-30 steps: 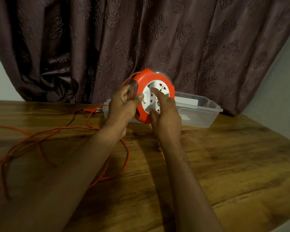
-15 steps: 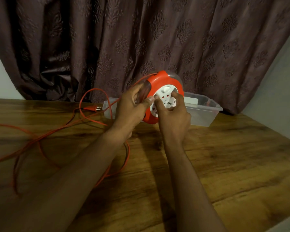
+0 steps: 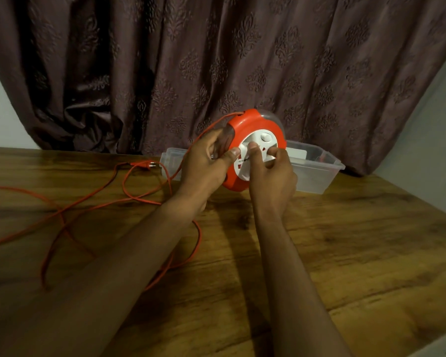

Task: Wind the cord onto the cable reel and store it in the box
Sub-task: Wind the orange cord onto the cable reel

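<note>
Winding is your step: left hand [image 3: 206, 161] grips the reel [image 3: 255, 150] at frame centre, right hand [image 3: 271, 171] fingers pinch its white hub, so keep cranking until the loose cord [image 3: 129, 199] at left is in.

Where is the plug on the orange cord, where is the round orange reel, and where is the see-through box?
Orange plug [image 3: 142, 164]: head view, on its body, lying on the wooden table.
Round orange cable reel [image 3: 245, 121]: head view, on its upper orange rim.
Clear plastic box [image 3: 317, 173]: head view, on its front wall.
</note>
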